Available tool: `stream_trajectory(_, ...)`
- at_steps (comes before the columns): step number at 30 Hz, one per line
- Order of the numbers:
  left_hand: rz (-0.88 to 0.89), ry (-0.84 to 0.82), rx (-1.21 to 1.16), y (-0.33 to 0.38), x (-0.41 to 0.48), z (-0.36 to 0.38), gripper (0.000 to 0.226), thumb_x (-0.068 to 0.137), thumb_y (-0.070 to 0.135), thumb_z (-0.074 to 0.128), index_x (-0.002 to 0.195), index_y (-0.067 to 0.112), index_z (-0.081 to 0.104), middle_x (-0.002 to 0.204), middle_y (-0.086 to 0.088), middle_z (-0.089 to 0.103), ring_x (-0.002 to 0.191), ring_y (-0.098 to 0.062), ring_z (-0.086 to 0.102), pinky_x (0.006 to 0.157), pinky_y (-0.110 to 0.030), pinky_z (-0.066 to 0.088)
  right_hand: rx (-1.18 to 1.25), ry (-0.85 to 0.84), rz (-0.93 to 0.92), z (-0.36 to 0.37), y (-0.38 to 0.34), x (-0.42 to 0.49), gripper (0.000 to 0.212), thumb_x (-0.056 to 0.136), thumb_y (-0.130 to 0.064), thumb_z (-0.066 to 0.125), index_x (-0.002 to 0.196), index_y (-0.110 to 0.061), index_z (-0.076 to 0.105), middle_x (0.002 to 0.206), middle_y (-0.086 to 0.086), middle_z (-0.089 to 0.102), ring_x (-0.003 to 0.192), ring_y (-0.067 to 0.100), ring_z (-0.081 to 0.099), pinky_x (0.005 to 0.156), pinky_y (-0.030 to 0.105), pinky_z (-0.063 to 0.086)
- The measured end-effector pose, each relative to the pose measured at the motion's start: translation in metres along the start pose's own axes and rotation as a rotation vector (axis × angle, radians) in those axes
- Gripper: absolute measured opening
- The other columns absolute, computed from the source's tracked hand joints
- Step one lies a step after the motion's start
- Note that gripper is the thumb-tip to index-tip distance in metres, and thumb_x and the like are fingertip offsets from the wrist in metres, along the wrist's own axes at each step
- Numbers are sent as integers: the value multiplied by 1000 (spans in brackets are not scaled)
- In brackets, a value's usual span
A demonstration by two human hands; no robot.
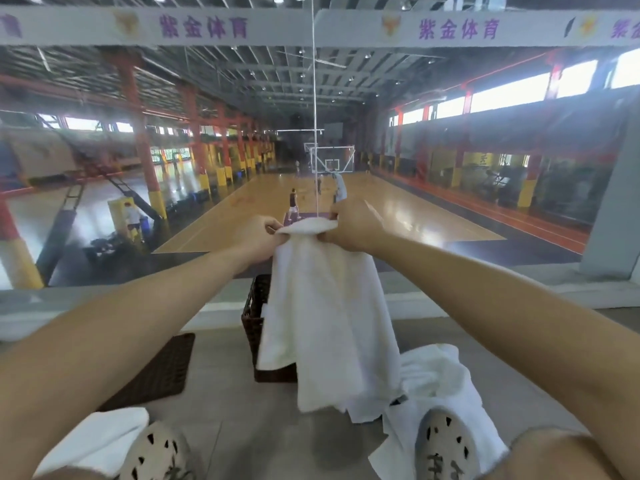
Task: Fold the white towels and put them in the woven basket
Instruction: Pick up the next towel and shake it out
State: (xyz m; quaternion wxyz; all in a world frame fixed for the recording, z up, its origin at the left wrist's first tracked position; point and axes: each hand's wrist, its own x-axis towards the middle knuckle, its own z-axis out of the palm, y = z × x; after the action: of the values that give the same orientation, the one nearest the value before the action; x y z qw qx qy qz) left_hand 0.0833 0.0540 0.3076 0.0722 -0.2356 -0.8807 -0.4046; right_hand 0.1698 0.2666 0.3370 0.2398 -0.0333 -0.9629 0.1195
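Note:
A white towel [325,317] hangs down in front of me, held up at arm's length. My left hand [258,237] pinches its top left corner and my right hand [349,225] pinches its top right corner, the two hands close together. Behind the hanging towel stands the dark woven basket [254,317], mostly hidden by the cloth. A pile of loose white towels [436,379] lies on the floor at the lower right. Another white towel [100,438] lies by my left foot.
A dark woven lid or mat [159,372] lies flat on the grey floor left of the basket. My two shoes [446,445] show at the bottom. A glass wall ahead overlooks a basketball court with people far below.

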Motion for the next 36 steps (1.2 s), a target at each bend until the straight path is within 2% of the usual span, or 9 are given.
stream_trajectory(2,-12,46,-7,-12,-10,-1,18,104,35,67,105,20,75,106,-2,75,102,-26,69,92,-45,57,-2,-129,8,13,-3,-20,49,79,-52,87,108,-16,72,102,2,67,96,23,62,78,38,55)
stream_trajectory(7,82,61,53,-36,-31,18,16,109,30,58,103,18,66,100,-4,72,97,-27,67,88,-42,54,194,-340,23,47,-9,-58,32,88,-44,80,82,-20,60,85,-4,59,79,18,57,63,30,41)
stream_trajectory(14,272,61,339,-51,-37,11,23,99,47,72,91,33,56,85,9,64,81,-18,63,74,-44,60,219,-309,234,39,2,-68,27,89,-18,74,68,-11,58,70,10,71,55,29,70,45,29,53)
stream_trajectory(20,213,164,404,-46,-32,7,42,102,54,65,79,21,54,73,0,62,69,-20,59,65,-43,53,451,-325,309,13,-16,-55,22,96,2,46,99,16,64,63,25,73,61,40,77,51,43,65)
stream_trajectory(23,104,103,249,-61,-55,35,54,105,56,57,77,11,55,71,-8,62,64,-22,56,59,-37,39,703,-300,312,41,-18,-101,40,101,1,42,138,-14,41,62,20,74,57,37,76,51,41,63)
stream_trajectory(27,25,-28,195,-64,-85,58,68,110,59,43,65,8,49,61,-9,55,59,-27,53,57,-38,33,341,-312,-299,78,0,-136,55,105,-13,41,152,-41,35,61,4,70,52,20,69,58,39,60)
stream_trajectory(30,-1,-2,187,-53,-88,51,72,107,61,47,49,18,40,50,-1,45,52,-23,46,56,-37,33,-121,-457,-573,86,8,-131,57,92,-21,50,148,-35,47,90,0,71,80,24,66,76,40,55)
stream_trajectory(34,-17,17,270,-45,-87,41,75,100,69,49,49,16,36,48,1,42,50,-24,44,53,-35,33,-492,-83,-938,92,15,-115,18,83,-10,72,100,-15,70,85,8,62,84,33,59,74,43,47)
stream_trajectory(36,-7,19,362,-45,-87,37,75,101,71,47,54,13,43,53,0,50,52,-23,49,53,-33,35,-499,53,-1030,83,14,-107,4,85,-15,75,83,-16,71,111,17,62,109,39,58,86,47,44)
